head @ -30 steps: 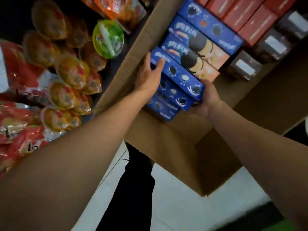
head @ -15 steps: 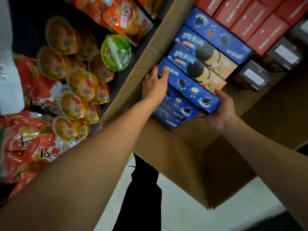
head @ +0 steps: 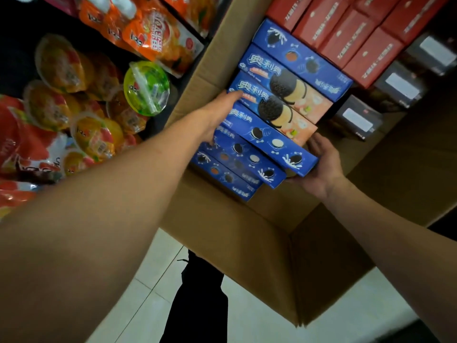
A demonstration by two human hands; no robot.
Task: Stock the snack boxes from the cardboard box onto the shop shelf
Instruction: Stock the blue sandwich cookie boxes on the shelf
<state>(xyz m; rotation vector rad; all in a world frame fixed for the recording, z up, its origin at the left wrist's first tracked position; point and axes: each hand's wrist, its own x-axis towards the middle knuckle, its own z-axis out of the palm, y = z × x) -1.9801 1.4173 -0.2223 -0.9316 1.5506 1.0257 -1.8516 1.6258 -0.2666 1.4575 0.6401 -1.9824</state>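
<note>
Six blue boxes (head: pixel 269 142) are counted in the carton (head: pixel 222 233), packed side by side in a slanted row; two of them, in the middle of the row, have peach-coloured ends (head: pixel 294 95). Beyond them six red boxes (head: pixel 346 33) can be seen, cut off by the top edge, and about four dark boxes (head: pixel 356 120) are lined up at the right, blurred. Outside the carton, to the left, one green jelly cup (head: pixel 146 87) is seen among many orange cups (head: pixel 59 63), too heaped to be counted, with orange pouches (head: pixel 153 35) above.

Both forearms are stretched forward into the carton. The left hand (head: pixel 217 115) is laid against the left ends of the blue boxes, its fingers reaching up to the nearer peach-ended box. The right hand (head: pixel 319 164) is cupped under the right end of the third blue box from the near side, which is held between both hands, standing a little higher than the two nearer boxes. A dark trouser leg (head: pixel 200 300) is visible over pale floor tiles (head: pixel 259 323).
</note>
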